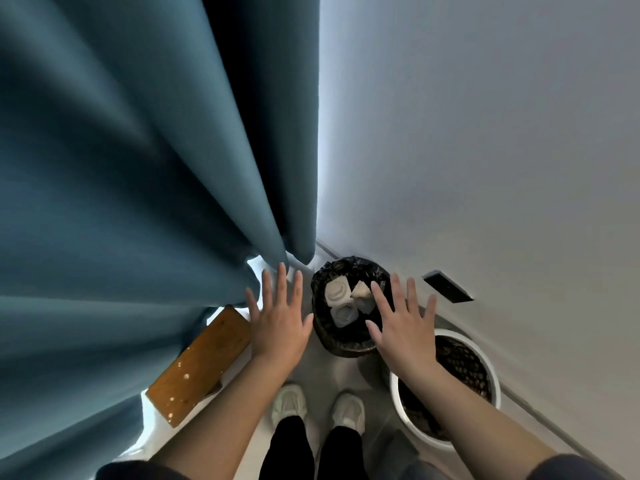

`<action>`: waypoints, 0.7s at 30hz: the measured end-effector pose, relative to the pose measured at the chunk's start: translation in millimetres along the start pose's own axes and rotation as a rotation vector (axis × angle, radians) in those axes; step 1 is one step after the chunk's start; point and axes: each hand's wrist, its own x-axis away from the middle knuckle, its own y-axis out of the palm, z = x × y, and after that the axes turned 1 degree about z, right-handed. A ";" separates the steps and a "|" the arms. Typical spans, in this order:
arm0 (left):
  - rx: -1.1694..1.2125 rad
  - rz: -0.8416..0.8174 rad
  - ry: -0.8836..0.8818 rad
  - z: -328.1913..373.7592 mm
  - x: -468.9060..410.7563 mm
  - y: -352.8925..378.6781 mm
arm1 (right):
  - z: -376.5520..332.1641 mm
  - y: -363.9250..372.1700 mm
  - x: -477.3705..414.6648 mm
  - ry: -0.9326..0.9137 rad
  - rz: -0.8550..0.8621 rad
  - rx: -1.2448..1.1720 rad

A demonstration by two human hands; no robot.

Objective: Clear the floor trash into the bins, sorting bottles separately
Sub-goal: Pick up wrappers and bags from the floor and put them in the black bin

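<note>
1. Hands: two; left hand (pixel 277 320) and right hand (pixel 403 320) are held flat, fingers spread, gripping nothing.
2. Bins: two, round. Three crumpled translucent bottles (pixel 335 292) are contained in the black-lined bin (pixel 332 344); the white-rimmed mesh bin (pixel 396 400) is set at its 4 o'clock.

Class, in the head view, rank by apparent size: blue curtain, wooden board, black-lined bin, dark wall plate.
1. blue curtain
2. wooden board and black-lined bin, too alike to rank
3. dark wall plate

Teal curtain (pixel 138 168) (heavy folds) hangs beside a pale wall (pixel 485 133).
</note>
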 end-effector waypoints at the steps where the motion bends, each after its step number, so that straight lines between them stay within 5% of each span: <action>1: 0.005 0.042 0.002 -3.9 9.3 -14.2 | -4.0 -11.6 5.5 -0.010 0.042 -0.013; 7: 0.069 0.198 -0.070 -25.2 70.6 -74.9 | -37.3 -84.7 40.7 -0.146 0.219 -0.034; 21: 0.145 0.294 -0.620 -112.9 269.0 -92.9 | -186.4 -126.4 130.5 -0.735 0.208 0.099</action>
